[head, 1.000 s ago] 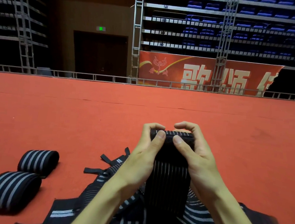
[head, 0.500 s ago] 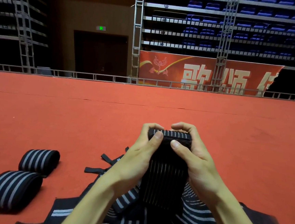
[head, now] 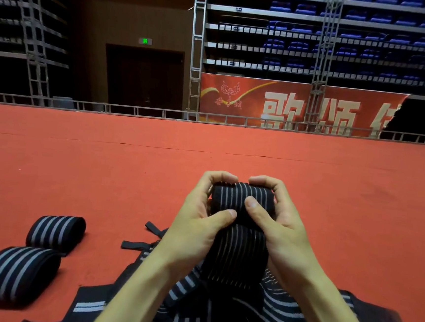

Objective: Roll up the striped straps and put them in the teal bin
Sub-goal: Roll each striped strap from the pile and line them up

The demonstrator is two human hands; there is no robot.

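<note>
I am rolling a striped strap [head: 241, 202] at centre frame, my left hand [head: 195, 226] and right hand [head: 280, 226] both curling tightly round the roll, its tail trailing down, needing more turns; no teal bin is showing.

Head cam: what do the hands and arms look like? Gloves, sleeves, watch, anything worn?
Nothing worn that shows. The left hand and right hand are bare: no gloves, rings or tape. The left forearm and right forearm are bare down to the frame's bottom edge, with no sleeve, watch or wristband in view. Nails are short. No markings are visible.
</note>
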